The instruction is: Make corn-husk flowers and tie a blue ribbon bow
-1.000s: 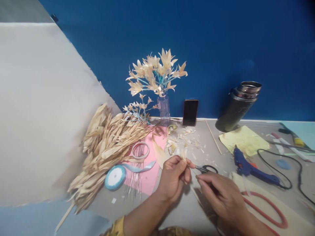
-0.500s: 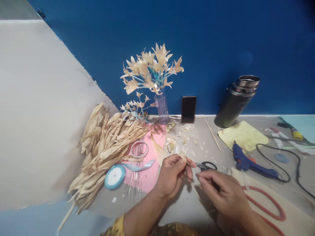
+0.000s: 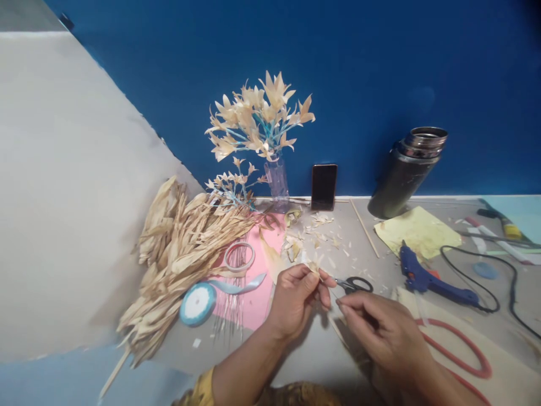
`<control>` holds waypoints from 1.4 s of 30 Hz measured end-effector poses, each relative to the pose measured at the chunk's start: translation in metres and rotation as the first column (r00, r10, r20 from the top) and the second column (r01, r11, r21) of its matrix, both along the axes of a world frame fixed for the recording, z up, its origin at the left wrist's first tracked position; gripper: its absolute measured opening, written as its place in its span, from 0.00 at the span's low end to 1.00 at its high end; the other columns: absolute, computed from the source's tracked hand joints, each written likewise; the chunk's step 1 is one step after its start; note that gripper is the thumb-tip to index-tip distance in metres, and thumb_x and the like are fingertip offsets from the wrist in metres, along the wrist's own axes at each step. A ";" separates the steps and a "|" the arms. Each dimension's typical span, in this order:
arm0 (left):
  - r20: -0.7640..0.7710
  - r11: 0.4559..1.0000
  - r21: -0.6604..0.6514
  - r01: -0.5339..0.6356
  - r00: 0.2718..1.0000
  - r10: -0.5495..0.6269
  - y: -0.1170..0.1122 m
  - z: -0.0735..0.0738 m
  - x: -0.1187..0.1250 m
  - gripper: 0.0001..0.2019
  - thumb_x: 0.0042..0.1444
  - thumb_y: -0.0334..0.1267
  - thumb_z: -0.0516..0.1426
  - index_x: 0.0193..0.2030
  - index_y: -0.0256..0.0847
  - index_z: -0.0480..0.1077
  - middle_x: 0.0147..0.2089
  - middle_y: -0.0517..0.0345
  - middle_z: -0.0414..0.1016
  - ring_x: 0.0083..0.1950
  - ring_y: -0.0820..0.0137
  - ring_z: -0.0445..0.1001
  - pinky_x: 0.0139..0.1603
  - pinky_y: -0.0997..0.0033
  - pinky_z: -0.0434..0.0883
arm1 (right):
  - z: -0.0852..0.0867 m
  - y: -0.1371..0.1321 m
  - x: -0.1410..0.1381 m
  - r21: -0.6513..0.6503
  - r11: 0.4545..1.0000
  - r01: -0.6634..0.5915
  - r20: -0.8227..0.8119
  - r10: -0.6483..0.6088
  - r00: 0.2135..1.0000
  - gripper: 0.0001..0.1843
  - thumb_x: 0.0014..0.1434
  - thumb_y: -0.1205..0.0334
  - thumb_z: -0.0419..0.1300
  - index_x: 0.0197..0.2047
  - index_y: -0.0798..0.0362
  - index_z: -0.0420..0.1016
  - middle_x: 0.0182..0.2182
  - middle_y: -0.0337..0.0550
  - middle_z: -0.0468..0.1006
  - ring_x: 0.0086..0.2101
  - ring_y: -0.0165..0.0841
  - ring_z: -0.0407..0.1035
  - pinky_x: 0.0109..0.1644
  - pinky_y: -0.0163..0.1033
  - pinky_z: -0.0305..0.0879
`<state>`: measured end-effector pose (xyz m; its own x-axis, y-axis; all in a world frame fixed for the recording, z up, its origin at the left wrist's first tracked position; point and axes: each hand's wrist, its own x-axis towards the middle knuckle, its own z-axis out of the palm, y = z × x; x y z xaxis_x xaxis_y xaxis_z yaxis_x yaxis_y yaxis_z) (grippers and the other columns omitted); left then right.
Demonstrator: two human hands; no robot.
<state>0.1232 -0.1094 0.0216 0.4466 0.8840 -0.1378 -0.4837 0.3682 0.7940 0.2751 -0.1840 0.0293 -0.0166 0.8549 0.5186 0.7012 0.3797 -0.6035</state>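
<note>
Between thumb and fingers, my left hand [image 3: 298, 296] pinches a small pale corn husk flower [image 3: 314, 265] at its base. From there a thin wire [image 3: 333, 294] runs toward my right hand [image 3: 378, 321], whose thumb and forefinger are closed on its other end. Just beyond my fingers lie black-handled scissors [image 3: 359, 285], their blades partly hidden behind the left fingers. Under my hands a pale thin stick [image 3: 337, 331] rests on the table. Husk scraps [image 3: 323, 234] are scattered in front of the hands.
Dried corn husks [image 3: 181, 254] are heaped at left, beside a blue ribbon spool [image 3: 197, 304] and a tape roll [image 3: 239, 257] on pink paper [image 3: 260, 304]. Behind stand a vase [image 3: 278, 183] of husk flowers, a phone [image 3: 324, 188] and a flask [image 3: 401, 177]. A blue glue gun [image 3: 435, 282] lies right.
Almost nothing differs. The view has shifted very slightly, and both hands keep the same hold on the flower and wire.
</note>
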 end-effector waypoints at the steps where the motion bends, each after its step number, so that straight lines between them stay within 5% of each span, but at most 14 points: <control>1: -0.001 1.000 -0.002 -0.001 1.000 0.001 0.000 0.000 0.000 0.19 0.49 0.48 0.72 0.31 0.32 0.77 0.30 0.51 0.82 0.21 0.76 0.72 0.24 0.76 0.67 | 0.000 0.000 0.000 0.003 1.000 0.001 0.003 -0.001 1.000 0.13 0.65 0.66 0.55 0.29 0.50 0.75 0.17 0.34 0.75 0.16 0.27 0.67 0.23 0.31 0.62; 42: -0.031 1.000 0.011 -0.017 0.999 0.018 0.000 0.000 0.000 0.18 0.51 0.49 0.71 0.32 0.33 0.77 0.29 0.52 0.81 0.21 0.76 0.70 0.24 0.75 0.68 | 0.004 -0.001 -0.001 0.009 1.000 0.017 -0.014 -0.017 1.000 0.13 0.64 0.67 0.55 0.29 0.50 0.75 0.16 0.33 0.72 0.16 0.27 0.66 0.22 0.30 0.62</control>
